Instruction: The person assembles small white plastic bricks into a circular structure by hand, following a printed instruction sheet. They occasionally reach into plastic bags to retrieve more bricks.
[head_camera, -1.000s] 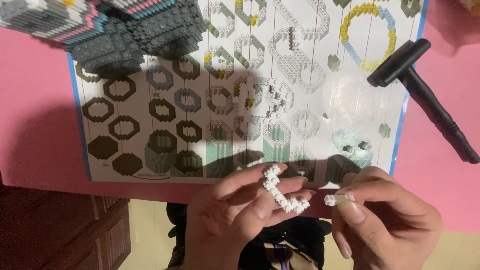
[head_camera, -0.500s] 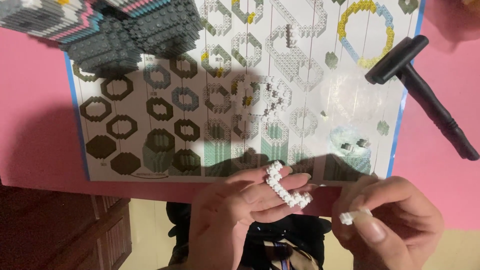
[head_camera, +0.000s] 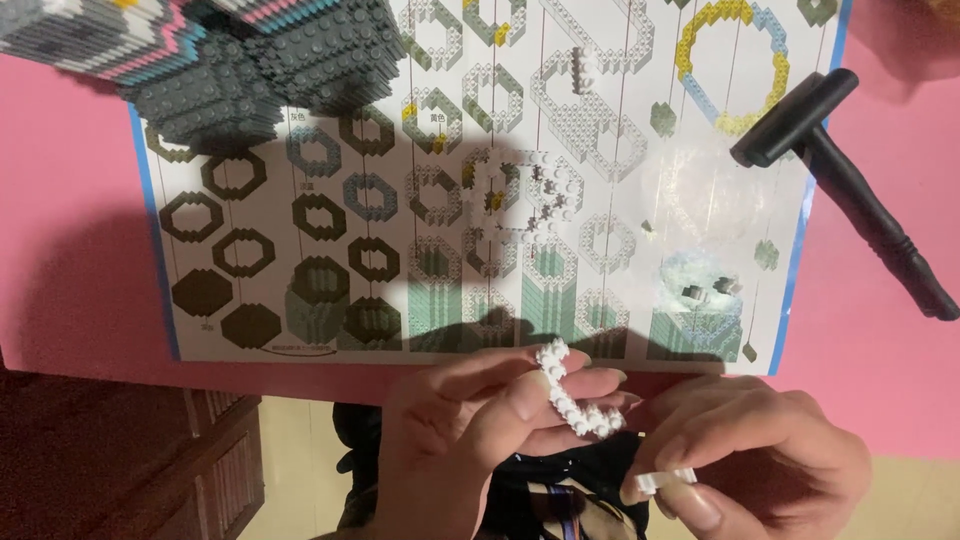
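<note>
The left hand (head_camera: 470, 440) pinches a curved white brick chain (head_camera: 572, 395); at its four o'clock, just beside, the right hand (head_camera: 760, 455) grips a small white brick piece (head_camera: 665, 481). An instruction sheet (head_camera: 400, 240) lies at twelve o'clock, a black hammer (head_camera: 850, 180) at two.

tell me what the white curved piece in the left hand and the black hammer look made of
White curved piece: likely hard plastic, small studded bricks joined in an arc, slightly glossy. Black hammer: probably moulded plastic or rubber, matte, with a ribbed grip; the look leaves it open.
</note>
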